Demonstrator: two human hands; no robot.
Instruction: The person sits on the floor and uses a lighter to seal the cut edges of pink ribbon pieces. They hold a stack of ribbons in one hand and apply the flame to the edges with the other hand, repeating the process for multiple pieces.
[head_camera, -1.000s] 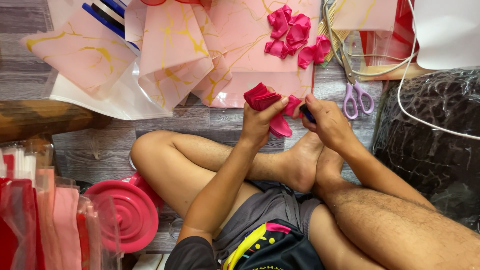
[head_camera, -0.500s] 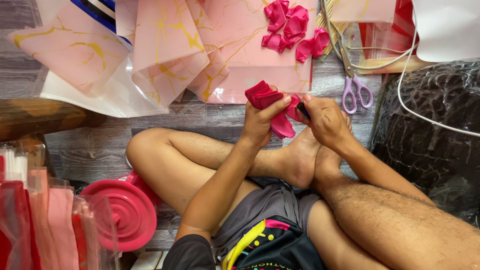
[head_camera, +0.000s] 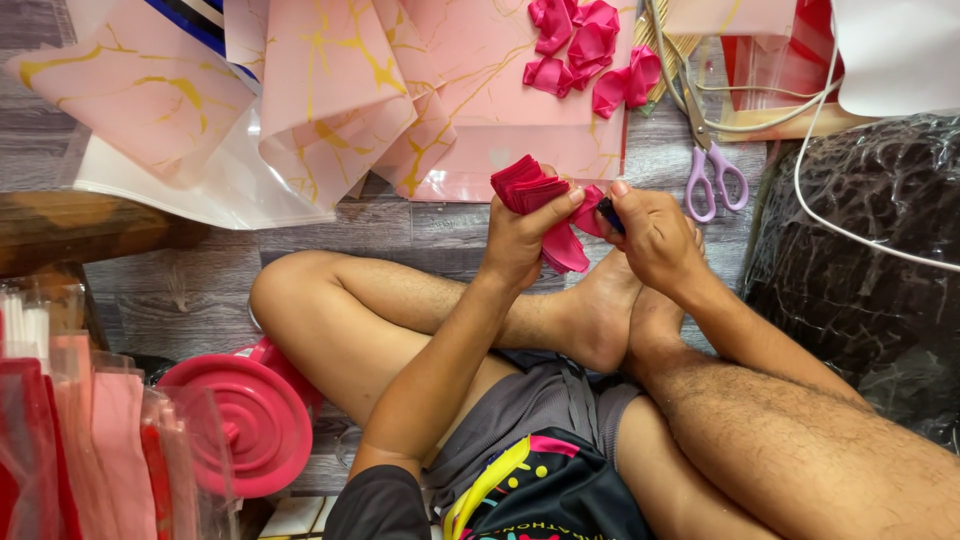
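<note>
Both hands (head_camera: 590, 225) pinching folded pink ribbon (head_camera: 545, 205), loops fanning upper-left

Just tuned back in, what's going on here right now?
A person sits cross-legged on a grey wood-look floor. The left hand grips a folded bundle of pink ribbon, and the right hand pinches a small dark tool against it. Finished pink bows lie on pink marbled paper bags ahead, with purple-handled scissors to the right. A pink ribbon spool sits by the left knee.
</note>
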